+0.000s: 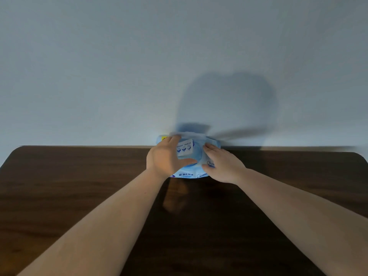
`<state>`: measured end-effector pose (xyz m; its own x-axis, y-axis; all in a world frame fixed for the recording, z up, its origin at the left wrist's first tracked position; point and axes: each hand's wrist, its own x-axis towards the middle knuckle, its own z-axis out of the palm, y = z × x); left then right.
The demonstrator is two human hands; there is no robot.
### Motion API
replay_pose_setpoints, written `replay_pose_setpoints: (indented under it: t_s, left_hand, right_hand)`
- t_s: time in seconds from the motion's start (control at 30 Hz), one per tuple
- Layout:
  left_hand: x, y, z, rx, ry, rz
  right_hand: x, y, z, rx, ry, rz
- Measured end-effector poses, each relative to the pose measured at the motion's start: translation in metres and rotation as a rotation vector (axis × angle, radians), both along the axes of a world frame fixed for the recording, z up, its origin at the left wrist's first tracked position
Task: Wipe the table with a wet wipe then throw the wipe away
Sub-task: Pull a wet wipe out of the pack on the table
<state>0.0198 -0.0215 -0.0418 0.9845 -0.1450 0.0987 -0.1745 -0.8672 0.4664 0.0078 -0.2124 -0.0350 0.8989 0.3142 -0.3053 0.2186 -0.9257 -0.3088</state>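
Both hands were on the pack of wet wipes [188,156] at the far edge of the counter [79,186], right up against the wall [119,66]. The left hand [166,157] was wrapped around the left side of the pack, fingers curled over the top and thumb reaching across the front under the label, so it had a proper grip on it. The right hand [223,165] was laid on the right side of the pack, fingers mostly straight and pointing toward the middle, more pressing or steadying than grabbing. Can't really tell if the right fingertips were pinching anything, that bit was too blurry.

The pack itself was light blue with a round darker blue lid area in the middle, a white sticker with little icons, some blue lettering along the near edge and a yellow patch at the top left corner. The top edge was smeared with motion blur.

Both bare forearms came in from the bottom corners. The counter was dark brown wood grain with rounded far corners. The wall behind was plain pale grey-blue, with a big soft shadow above the pack.
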Motion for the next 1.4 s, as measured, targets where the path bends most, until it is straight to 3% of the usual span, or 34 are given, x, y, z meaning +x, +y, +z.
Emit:
replay_pose_setpoints:
  t_s: [0.13,0.3,0.67,0.8,0.97,1.07,1.17,1.23,1.4]
  left_hand:
    - [-0.003,-0.004,-0.008,-0.072,-0.155,0.085]
    - [0.002,0.016,-0.003,-0.310,0.034,0.186]
    - [0.002,0.033,0.004,-0.300,0.194,0.190]
    - [0.002,0.031,0.012,-0.194,0.288,0.248]
    - [0.002,0.023,0.026,-0.046,0.375,0.310]
    - [-0.002,0.020,0.035,-0.070,0.313,0.272]
    - [-0.010,0.017,0.043,-0.189,0.120,0.200]
    - [-0.014,0.012,0.049,-0.258,0.088,0.154]
    - [-0.028,0.003,0.068,-0.762,0.371,0.263]
  right_hand:
    - [0.002,0.010,0.001,0.037,-0.126,-0.017]
    - [0.009,0.037,-0.003,0.084,-0.212,-0.040]
    - [0.023,0.057,-0.005,0.166,-0.191,-0.105]
    - [0.020,0.054,0.003,0.217,-0.170,-0.141]
    - [0.010,0.043,0.015,0.383,-0.103,-0.293]
    - [0.005,0.036,0.032,0.580,-0.086,-0.482]
    - [-0.002,0.032,0.049,0.792,-0.065,-0.632]
    - [-0.008,0.033,0.058,0.873,-0.031,-0.671]
    - [-0.024,0.038,0.067,0.994,0.013,-0.671]
